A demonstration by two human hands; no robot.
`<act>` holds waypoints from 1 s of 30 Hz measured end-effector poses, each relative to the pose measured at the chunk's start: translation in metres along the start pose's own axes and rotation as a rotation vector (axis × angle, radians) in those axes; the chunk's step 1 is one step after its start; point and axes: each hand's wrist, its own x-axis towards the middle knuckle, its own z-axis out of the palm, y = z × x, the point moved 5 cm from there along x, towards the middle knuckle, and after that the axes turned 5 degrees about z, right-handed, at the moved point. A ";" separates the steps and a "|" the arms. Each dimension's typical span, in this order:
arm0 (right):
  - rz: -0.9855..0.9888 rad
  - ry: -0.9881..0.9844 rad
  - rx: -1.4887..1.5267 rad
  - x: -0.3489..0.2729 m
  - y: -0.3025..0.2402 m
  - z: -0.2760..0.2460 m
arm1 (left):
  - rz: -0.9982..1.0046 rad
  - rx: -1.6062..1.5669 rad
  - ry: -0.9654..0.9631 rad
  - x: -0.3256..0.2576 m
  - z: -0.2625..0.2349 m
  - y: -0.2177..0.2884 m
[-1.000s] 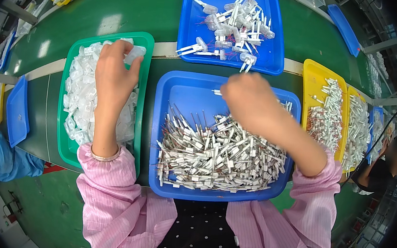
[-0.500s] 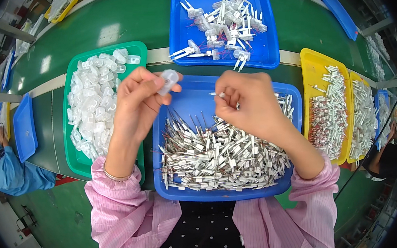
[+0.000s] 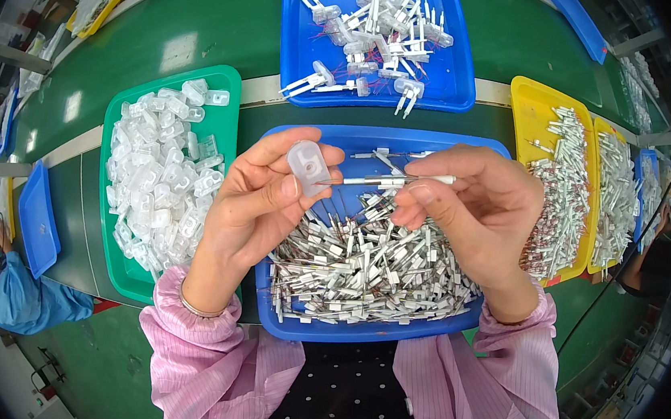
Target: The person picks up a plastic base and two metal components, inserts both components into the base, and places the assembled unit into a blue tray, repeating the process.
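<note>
Joined pieces (image 3: 380, 40) lie in the far tray (image 3: 454, 80); many loose caps (image 3: 156, 184) and sticks (image 3: 378, 270) remain. My left hand (image 3: 252, 193) pinches a clear cap (image 3: 305, 166); my right hand (image 3: 481, 211) grips at least one white stick (image 3: 386, 182), its wire at the cap's edge, over the near tray (image 3: 372, 337). Insertion: cannot tell. Half a second ago, my hands were further apart.
</note>
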 end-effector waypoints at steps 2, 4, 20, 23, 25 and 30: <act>-0.104 0.013 -0.107 -0.001 -0.002 0.000 | 0.015 0.009 -0.021 0.000 0.002 0.001; -0.172 0.045 -0.153 -0.002 -0.003 -0.001 | 0.022 0.015 -0.037 0.000 0.002 0.001; -0.479 -0.007 -0.582 -0.010 -0.026 0.007 | 0.061 0.114 -0.025 -0.002 0.003 0.005; -0.578 -0.055 -0.699 -0.012 -0.031 0.014 | 0.095 0.292 -0.026 -0.002 0.006 0.008; -0.657 -0.077 -0.696 -0.014 -0.033 0.018 | 0.196 0.368 -0.081 -0.001 0.008 0.013; -0.707 -0.106 -0.730 -0.012 -0.037 0.017 | 0.222 0.358 -0.090 -0.002 0.009 0.014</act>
